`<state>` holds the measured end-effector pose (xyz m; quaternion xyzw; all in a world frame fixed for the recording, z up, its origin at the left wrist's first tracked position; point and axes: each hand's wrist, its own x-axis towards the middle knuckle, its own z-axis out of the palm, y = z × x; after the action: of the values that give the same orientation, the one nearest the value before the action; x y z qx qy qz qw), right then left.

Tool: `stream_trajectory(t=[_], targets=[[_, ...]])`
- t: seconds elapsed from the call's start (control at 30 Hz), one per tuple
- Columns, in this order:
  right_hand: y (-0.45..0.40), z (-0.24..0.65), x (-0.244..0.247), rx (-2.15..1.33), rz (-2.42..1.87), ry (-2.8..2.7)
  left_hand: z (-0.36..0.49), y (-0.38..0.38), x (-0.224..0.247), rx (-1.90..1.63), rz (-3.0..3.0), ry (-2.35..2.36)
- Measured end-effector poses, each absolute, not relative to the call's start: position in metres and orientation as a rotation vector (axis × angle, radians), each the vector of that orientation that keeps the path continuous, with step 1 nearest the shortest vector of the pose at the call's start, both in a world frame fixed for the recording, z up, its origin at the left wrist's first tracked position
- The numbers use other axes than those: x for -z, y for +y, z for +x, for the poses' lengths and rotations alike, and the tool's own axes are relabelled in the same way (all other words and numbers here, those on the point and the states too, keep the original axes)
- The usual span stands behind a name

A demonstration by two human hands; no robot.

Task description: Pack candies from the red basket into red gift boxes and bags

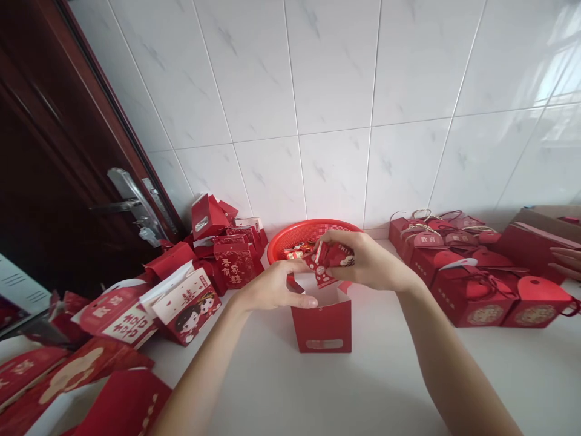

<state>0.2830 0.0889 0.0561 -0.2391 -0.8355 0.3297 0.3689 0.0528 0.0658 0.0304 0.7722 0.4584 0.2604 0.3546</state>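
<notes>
An open red box (323, 330) stands upright on the white surface in the middle. My left hand (276, 286) is at the box's left top edge, its thumb lying along the front rim, closed on the box. Above the opening, my right hand (363, 260) holds red printed packets (327, 269) between its fingers. Behind both hands sits a round red plastic basket (318, 227) with small wrapped pieces (299, 250) in it. The inside of the box is mostly hidden.
Red boxes (236, 260) are heaped at the left, below a dark door (59, 151). Closed red boxes with cords (481, 297) stand in rows at the right. Another person's hand (567, 261) is at the right edge, by a cardboard carton (549, 221).
</notes>
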Motion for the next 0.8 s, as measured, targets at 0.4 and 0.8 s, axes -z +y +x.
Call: stream_trajectory(t=[0.4,0.8], targets=[[0.095,0.279,-0.049,-0.765,-0.636,-2.373,0.052,0.069,-0.028,-0.681,2.013,1.079],[0.089,0.271,-0.051,-0.621,-0.727,-2.597,0.052,0.069,-0.03,-0.657,2.046,1.042]])
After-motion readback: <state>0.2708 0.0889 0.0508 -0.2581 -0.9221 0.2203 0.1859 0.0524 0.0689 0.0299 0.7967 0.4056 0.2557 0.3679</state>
